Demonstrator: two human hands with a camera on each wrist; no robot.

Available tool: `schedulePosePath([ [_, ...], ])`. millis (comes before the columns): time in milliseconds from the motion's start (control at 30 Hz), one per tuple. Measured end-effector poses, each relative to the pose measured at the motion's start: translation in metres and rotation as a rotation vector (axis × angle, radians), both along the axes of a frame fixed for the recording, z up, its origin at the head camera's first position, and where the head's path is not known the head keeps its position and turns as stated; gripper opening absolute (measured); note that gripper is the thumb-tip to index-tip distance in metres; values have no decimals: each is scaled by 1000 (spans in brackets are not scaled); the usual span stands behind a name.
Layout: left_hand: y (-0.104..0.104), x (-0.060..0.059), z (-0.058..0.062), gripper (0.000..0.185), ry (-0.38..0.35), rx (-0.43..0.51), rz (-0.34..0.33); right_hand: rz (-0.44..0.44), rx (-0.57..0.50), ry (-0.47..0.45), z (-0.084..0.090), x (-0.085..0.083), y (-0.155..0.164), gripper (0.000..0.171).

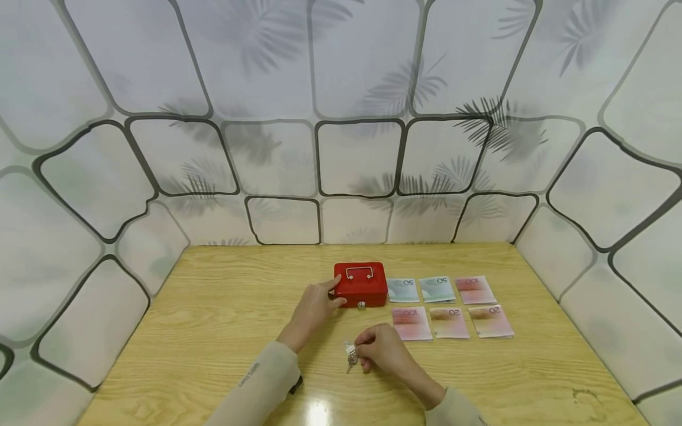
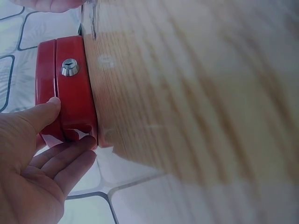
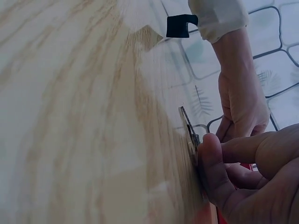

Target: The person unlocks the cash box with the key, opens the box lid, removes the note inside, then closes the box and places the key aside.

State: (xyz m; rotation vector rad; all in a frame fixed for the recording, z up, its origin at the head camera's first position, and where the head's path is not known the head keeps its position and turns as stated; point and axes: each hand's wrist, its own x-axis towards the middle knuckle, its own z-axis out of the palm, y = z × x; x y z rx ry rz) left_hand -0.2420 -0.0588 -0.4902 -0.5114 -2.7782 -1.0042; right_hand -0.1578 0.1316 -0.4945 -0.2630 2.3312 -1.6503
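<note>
A red cash box [image 1: 360,287] with a wire handle on its lid stands on the table, lid down. My left hand [image 1: 313,309] holds it by its left end. In the left wrist view the thumb [image 2: 49,112] lies on the front near the lid seam, and the fingers [image 2: 74,163] bend about the side. A silver lock [image 2: 69,67] sits on the box's front. Nearer the table's front, my right hand [image 1: 385,350] pinches a small bunch of keys [image 1: 351,355] between thumb and fingers. In the right wrist view the keys [image 3: 189,135] are seen edge-on, partly hidden by the fingertips.
To the right of the box lie two rows of banknotes: green 50 notes [image 1: 437,289], pink 100 notes [image 1: 411,323] and 20 notes [image 1: 491,321]. The wooden table [image 1: 240,284] is enclosed by patterned walls [image 1: 357,160] at the back and both sides.
</note>
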Motion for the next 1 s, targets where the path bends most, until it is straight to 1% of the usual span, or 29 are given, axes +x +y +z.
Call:
schedulePosePath([
  [200, 0, 0, 0, 60, -20, 16, 13, -47, -3, 18, 0, 2, 5, 7],
  [333, -3, 2, -1, 60, -16, 13, 8, -38, 31, 78, -2, 1, 10, 8],
  [367, -4, 3, -2, 60, -25, 15, 12, -36, 45, 95, -3, 1, 11, 8],
  [500, -9, 8, -3, 61, -12, -10, 26, -21, 124, 166, -3, -2, 15, 11],
  [633, -14, 17, -2, 61, 16, -31, 68, -29, 202, 234, 1, -4, 18, 12],
  [733, -18, 26, 1, 53, 46, -26, 74, -56, 234, 276, 7, -7, 22, 14],
  [800, -20, 33, 4, 47, 80, -33, 51, -77, 236, 308, 13, -9, 26, 17],
  [867, -23, 40, 8, 44, 113, -49, 30, -94, 257, 362, 18, -11, 30, 21],
  [1000, -29, 54, 20, 48, 161, -110, -14, -79, 305, 482, 26, -15, 41, 34],
])
